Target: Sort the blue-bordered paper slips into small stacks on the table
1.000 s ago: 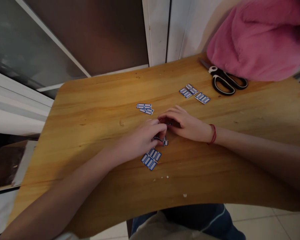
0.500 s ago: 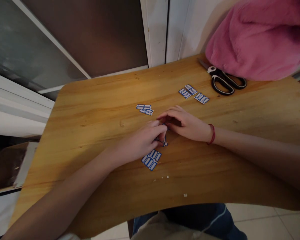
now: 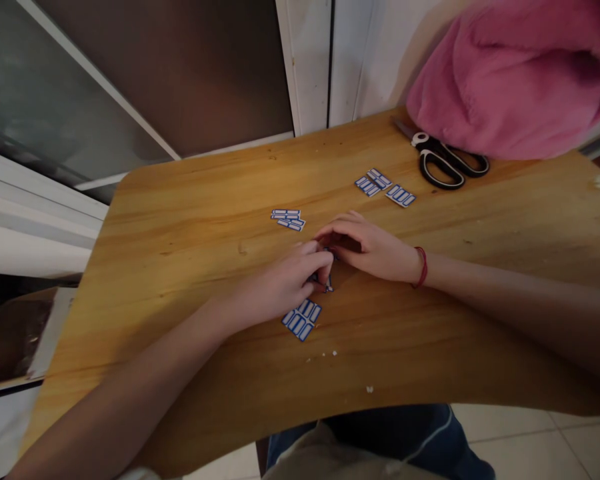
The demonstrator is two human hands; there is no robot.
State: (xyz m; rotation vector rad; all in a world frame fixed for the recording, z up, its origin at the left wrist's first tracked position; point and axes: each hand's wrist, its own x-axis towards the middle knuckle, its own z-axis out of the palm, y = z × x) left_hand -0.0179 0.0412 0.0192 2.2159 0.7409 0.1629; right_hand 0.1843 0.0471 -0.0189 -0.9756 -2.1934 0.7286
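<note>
My left hand (image 3: 290, 277) is closed over a small piece of white sticker labels with blue borders (image 3: 329, 288), mostly hidden under its fingers. My right hand (image 3: 373, 245), with a red cord on the wrist, meets it from the right. Its curled fingers and thumb come together at the far end of the same piece. Just below my left hand lies a larger sheet of blue-bordered labels (image 3: 301, 320), flat on the wood. Beyond both hands is a small group of narrow label strips (image 3: 288, 219), partly overlapping.
Several cut label pieces (image 3: 373, 182) lie toward the back right of the wooden table (image 3: 195, 220). Black-handled scissors (image 3: 443, 162) rest beside a pink plush cloth (image 3: 510, 87), blades pointing left. Tiny white scraps (image 3: 335, 353) dot the front.
The whole view has shifted very slightly. Both hands keep nearly the same pose around the label piece, whose visible lower end looks slightly smaller now.
</note>
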